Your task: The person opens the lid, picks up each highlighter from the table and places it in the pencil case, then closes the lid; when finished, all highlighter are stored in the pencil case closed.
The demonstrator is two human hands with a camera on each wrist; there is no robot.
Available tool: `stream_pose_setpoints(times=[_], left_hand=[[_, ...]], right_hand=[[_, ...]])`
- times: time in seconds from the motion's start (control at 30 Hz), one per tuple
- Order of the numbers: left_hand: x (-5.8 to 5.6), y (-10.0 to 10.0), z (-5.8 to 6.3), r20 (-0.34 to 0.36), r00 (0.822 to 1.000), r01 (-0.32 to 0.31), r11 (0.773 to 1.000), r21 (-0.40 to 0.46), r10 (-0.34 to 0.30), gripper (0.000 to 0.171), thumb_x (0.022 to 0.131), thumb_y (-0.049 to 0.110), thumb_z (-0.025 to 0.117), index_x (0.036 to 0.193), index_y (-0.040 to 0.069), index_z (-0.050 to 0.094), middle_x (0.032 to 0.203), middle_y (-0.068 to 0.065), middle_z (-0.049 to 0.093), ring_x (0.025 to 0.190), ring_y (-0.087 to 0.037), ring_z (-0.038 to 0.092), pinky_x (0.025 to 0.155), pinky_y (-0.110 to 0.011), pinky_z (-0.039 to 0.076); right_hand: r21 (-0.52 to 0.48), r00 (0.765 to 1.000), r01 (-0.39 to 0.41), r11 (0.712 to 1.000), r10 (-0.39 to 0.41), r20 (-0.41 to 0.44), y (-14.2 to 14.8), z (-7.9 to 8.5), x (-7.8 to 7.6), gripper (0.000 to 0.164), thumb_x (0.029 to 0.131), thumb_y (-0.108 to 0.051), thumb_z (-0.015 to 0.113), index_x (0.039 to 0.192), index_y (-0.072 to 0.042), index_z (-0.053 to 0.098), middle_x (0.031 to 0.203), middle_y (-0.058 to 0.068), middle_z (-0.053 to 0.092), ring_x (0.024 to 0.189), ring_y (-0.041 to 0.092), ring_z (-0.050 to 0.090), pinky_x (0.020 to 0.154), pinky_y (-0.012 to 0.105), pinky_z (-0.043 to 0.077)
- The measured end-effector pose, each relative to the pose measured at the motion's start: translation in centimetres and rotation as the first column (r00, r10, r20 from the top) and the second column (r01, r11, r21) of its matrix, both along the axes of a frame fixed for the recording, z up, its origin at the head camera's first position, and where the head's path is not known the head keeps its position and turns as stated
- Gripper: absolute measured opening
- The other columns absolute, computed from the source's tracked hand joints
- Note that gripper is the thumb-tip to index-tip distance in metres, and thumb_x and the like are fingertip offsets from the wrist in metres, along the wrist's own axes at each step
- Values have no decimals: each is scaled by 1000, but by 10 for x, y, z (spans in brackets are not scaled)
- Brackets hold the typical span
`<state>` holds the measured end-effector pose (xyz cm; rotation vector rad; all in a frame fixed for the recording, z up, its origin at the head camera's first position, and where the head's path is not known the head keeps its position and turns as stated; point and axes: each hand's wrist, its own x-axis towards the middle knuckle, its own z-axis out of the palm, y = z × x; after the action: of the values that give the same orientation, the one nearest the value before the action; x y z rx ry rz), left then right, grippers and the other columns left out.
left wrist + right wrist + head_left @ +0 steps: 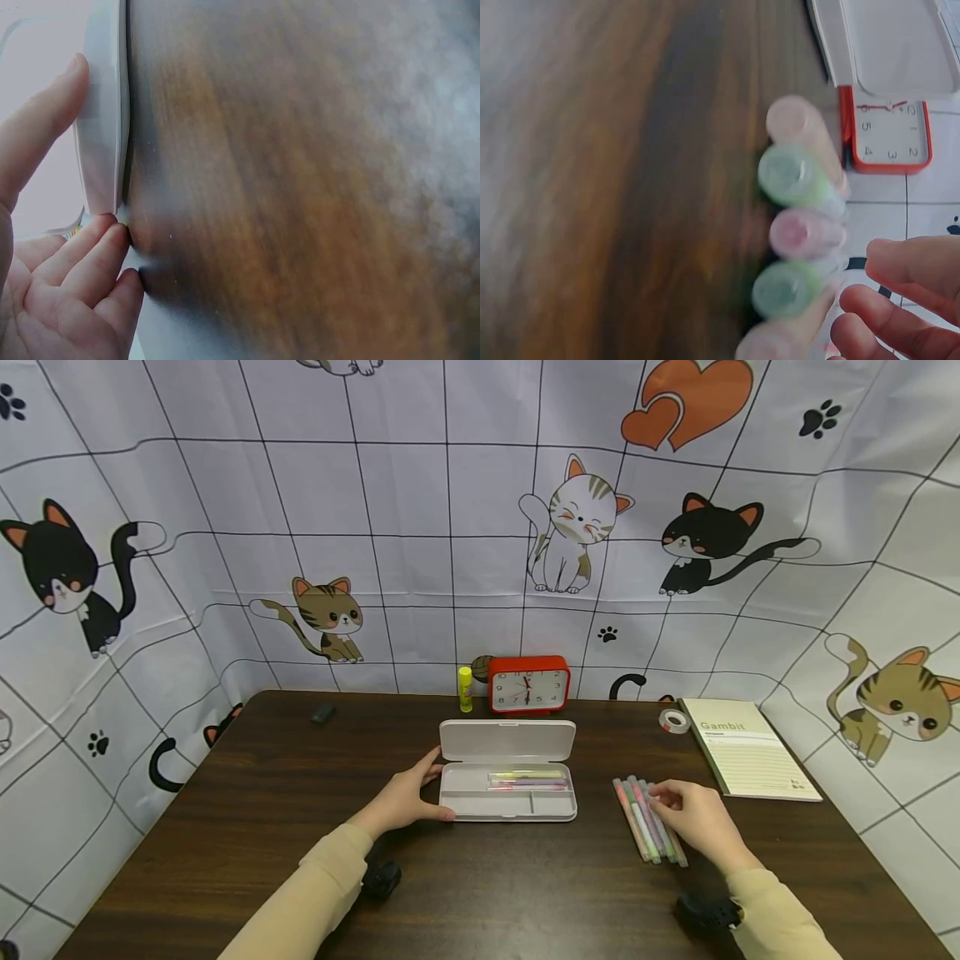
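Observation:
An open white pencil case [480,807] lies mid-table with its lid [507,742] tilted back; several pens [528,779] lie in its rear compartment. My left hand [405,793] holds the case's left end. In the left wrist view, the thumb [56,105] lies along the case's side and the fingertips [112,232] touch its corner. Several pastel markers [637,818] lie side by side to the right of the case. Over their right side hovers my right hand [693,818], fingers bent loosely, nothing visibly between them. Whether it touches a marker is unclear.
Behind the case stand a red alarm clock [528,685] and a yellow glue stick [465,690]. At the right back are a tape roll [674,721] and a notepad [750,752]. A small dark object [322,714] lies at the left back. Patterned cloth surrounds the table [225,827].

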<state>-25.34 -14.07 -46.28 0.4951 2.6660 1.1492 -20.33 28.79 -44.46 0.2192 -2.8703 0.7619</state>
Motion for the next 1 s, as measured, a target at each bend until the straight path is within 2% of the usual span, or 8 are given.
stream_pose_setpoints(times=[0.27, 0.77, 1.0], left_hand=[[0, 0, 1, -3, 1000, -3, 1000, -3, 3, 111, 71, 31, 84, 153, 5, 14, 141, -16, 48, 132, -33, 42, 106, -52, 33], [0, 0, -2, -4, 1000, 3, 1000, 2, -3, 110, 71, 32, 84, 153, 6, 14, 141, -16, 48, 132, -32, 43, 106, -51, 34], [0, 0, -1, -7, 1000, 3, 1000, 0, -3, 110, 72, 31, 84, 152, 4, 14, 141, -17, 48, 131, -32, 44, 106, -51, 34]], right_hand=[[10, 998, 22, 1000, -23, 61, 9, -3, 4, 12, 85, -13, 69, 94, -5, 71, 76, -1, 64, 67, 12, 55, 61, 33, 46], [33, 995, 34, 999, -37, 93, 20, -5, 8, 20, 84, -20, 71, 95, -4, 70, 75, -1, 63, 65, 12, 55, 57, 32, 45], [46, 988, 46, 998, -52, 147, 23, -2, 9, 22, 85, -22, 69, 94, -2, 72, 80, 4, 66, 72, 20, 61, 62, 40, 50]])
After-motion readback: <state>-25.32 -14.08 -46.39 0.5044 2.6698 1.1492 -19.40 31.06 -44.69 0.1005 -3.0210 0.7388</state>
